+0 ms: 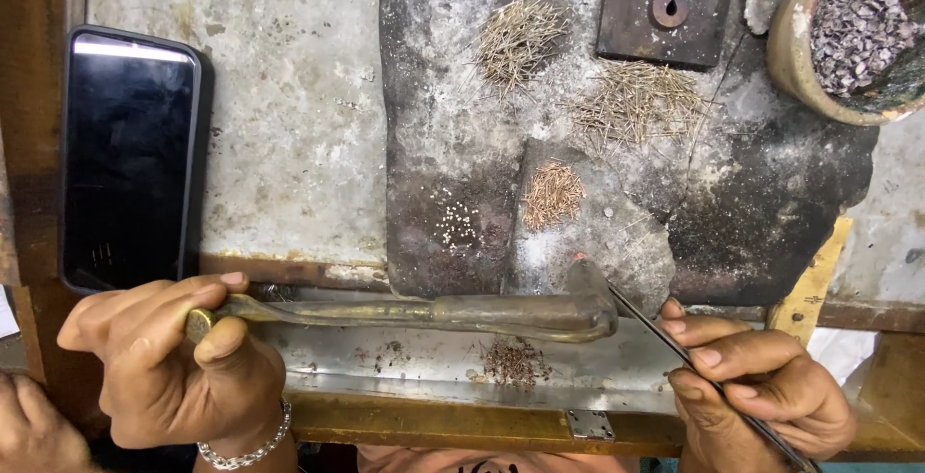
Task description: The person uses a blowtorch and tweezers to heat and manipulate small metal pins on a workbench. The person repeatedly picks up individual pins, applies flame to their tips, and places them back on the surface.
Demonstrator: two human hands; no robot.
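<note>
The left hand (169, 353) clenches a brass blowpipe (424, 314) across the near counter (289, 145); the right hand (761, 386) pinches tweezers (674, 343) whose tip meets the pipe's nozzle. Sorted wire-pin piles (636, 102) lie beyond, untouched.

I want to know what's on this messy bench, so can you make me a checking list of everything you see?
Surface: scorched dark slab on a stained bench.
Job's things: brass blowpipe in the left hand; tweezers in the right hand.
Clutter: piles of thin wire bits, tiny pale beads, metal block with a hole, bowl of chips.
Grippers: both hands closed on tools.
Cables: nothing seen.
Surroundings: dark phone lying at the left.
</note>
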